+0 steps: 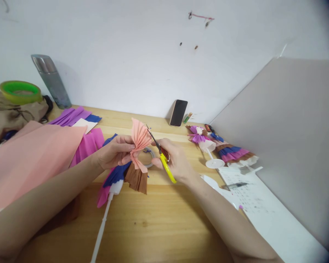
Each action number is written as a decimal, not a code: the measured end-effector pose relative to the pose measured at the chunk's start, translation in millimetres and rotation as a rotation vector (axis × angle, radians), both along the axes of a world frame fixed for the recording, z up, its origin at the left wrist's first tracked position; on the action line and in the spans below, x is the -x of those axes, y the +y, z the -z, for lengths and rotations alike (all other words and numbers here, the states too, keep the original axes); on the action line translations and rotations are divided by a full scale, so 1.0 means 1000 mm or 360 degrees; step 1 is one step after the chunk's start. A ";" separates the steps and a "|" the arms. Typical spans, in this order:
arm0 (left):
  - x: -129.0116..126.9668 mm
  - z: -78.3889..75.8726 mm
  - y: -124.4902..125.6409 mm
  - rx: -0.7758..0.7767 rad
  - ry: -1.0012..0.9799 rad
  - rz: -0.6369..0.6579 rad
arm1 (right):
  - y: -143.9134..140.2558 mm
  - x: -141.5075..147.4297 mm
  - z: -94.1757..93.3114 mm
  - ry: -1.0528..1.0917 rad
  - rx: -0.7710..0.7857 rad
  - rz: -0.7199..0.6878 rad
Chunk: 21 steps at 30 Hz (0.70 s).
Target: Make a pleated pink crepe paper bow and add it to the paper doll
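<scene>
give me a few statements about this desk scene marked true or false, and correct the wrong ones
1. The left hand holds pleated peach paper. True.
2. The scissors are in the left hand. False: the right hand holds them.
3. The phone is propped up near the wall, its screen dark. True.
4. The metal flask stands at the right side of the picture. False: it stands at the left.
5. The sheet at the right is blank. False: it bears writing.

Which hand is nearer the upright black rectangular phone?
Right. The right hand holds yellow-handled scissors in front of the phone; the left hand, pinching pleated peach paper, is farther left.
</scene>
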<state>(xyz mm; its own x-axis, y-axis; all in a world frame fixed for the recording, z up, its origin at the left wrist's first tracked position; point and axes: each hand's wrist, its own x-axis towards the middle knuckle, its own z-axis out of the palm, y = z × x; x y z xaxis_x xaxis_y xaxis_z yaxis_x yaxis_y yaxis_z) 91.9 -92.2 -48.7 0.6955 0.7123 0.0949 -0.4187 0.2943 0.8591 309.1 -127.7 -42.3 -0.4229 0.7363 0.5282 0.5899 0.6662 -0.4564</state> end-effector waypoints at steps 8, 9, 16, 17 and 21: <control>0.001 0.001 0.000 -0.0016 0.0032 -0.0022 | 0.000 -0.001 0.001 -0.0070 -0.0151 0.0038; 0.001 0.002 0.000 -0.0007 0.0031 -0.0025 | 0.000 -0.002 0.001 -0.0074 -0.0160 0.0048; 0.004 0.004 0.005 -0.0020 0.0058 -0.0017 | -0.002 -0.003 0.000 -0.0131 -0.0145 0.0172; 0.004 0.004 0.006 -0.0029 0.0064 -0.0013 | -0.002 -0.003 0.000 -0.0135 -0.0150 0.0180; 0.004 0.004 0.006 -0.0037 0.0066 -0.0009 | -0.003 -0.003 0.001 -0.0140 -0.0196 0.0205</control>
<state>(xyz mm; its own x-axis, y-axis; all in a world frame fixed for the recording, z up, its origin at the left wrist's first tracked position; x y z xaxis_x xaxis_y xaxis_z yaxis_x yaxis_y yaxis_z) 87.6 -86.0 -52.9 0.6949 0.7143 0.0826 -0.3844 0.2720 0.8822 312.5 -130.6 -43.1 -0.3780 0.7192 0.5830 0.7076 0.6305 -0.3190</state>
